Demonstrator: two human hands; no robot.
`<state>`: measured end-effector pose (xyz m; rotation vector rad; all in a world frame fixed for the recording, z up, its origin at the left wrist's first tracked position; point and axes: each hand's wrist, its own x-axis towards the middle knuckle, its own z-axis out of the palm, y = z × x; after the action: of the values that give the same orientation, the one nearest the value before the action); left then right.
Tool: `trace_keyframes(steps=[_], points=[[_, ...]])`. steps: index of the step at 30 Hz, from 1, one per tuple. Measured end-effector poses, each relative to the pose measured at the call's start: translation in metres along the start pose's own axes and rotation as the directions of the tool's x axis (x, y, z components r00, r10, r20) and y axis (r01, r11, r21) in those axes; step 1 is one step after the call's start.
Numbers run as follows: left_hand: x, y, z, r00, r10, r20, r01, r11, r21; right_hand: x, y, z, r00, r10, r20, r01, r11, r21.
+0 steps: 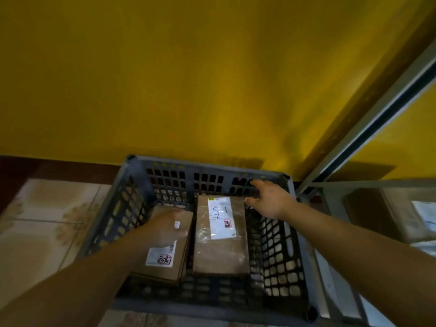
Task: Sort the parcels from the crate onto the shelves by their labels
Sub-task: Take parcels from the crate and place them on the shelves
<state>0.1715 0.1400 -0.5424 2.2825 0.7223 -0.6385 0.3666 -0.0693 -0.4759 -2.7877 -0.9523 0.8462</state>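
A dark grey lattice crate (138, 182) stands on the floor against the yellow wall. Inside lie two brown cardboard parcels side by side. The right parcel (220, 251) carries a white label with handwritten marks and a red stamp. The left parcel (162, 267) lies on a flat stack and bears a smaller label with a red stamp. My left hand (167, 228) rests on top of the left parcel, fingers spread flat. My right hand (269, 199) hovers over the crate's far right corner, fingers extended, beside the far end of the right parcel.
A grey metal shelf upright (368, 128) slants up at the right. On the low shelf (354, 185) beside the crate sit a brown box (368, 208) and white-wrapped parcels (424, 215). Beige patterned floor tiles (47, 220) lie left of the crate.
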Motion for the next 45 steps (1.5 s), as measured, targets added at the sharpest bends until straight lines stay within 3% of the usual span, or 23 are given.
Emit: trace_keyframes(steps=[6, 10, 16, 20, 23, 26, 29, 32, 34, 38, 41, 45], points=[[0.032, 0.002, 0.040, 0.998, 0.045, -0.051, -0.042, 0.997, 0.067, 0.041, 0.019, 0.059, 0.999, -0.026, 0.030, 0.027, 1.000, -0.006], [0.047, -0.011, 0.055, 0.999, -0.002, -0.051, 0.007, 0.994, 0.106, 0.060, 0.022, 0.086, 0.999, 0.003, 0.041, -0.006, 0.997, 0.079], [0.056, -0.015, 0.070, 0.997, -0.036, -0.068, 0.044, 0.992, 0.116, 0.068, 0.019, 0.104, 0.983, 0.069, 0.171, -0.092, 0.987, 0.135], [0.057, -0.011, 0.075, 0.998, -0.033, 0.056, 0.024, 0.986, 0.167, 0.072, 0.019, 0.110, 0.965, 0.071, 0.252, -0.162, 0.917, 0.365], [0.054, -0.004, 0.073, 0.992, -0.074, 0.105, 0.070, 0.997, 0.037, 0.064, 0.018, 0.105, 0.964, 0.060, 0.260, -0.188, 0.844, 0.503], [0.045, 0.001, 0.065, 0.986, -0.096, 0.135, 0.125, 0.965, -0.230, 0.056, 0.015, 0.101, 0.979, 0.081, 0.188, -0.185, 0.747, 0.639], [0.023, 0.015, 0.053, 0.988, -0.073, 0.136, 0.138, 0.813, -0.565, 0.043, 0.006, 0.095, 0.980, 0.174, 0.100, -0.190, 0.649, 0.736], [-0.007, 0.031, 0.035, 0.989, -0.094, 0.117, 0.150, 0.632, -0.761, 0.011, -0.009, 0.077, 0.974, 0.228, 0.012, -0.162, 0.651, 0.742], [-0.035, 0.043, 0.020, 0.992, -0.109, 0.070, 0.121, 0.580, -0.805, -0.017, -0.021, 0.056, 0.970, 0.241, -0.043, -0.135, 0.673, 0.727], [-0.108, 0.081, -0.035, 0.997, -0.075, -0.007, 0.039, 0.587, -0.809, -0.087, -0.053, -0.014, 0.963, 0.245, -0.110, -0.084, 0.664, 0.743], [-0.173, 0.116, -0.089, 0.996, -0.041, -0.082, -0.048, 0.529, -0.847, -0.139, -0.076, -0.078, 0.946, 0.232, -0.224, 0.019, 0.653, 0.757], [-0.268, 0.164, -0.160, 0.980, -0.021, -0.198, -0.156, 0.533, -0.832, -0.215, -0.112, -0.170, 0.907, 0.225, -0.355, 0.145, 0.626, 0.766]])
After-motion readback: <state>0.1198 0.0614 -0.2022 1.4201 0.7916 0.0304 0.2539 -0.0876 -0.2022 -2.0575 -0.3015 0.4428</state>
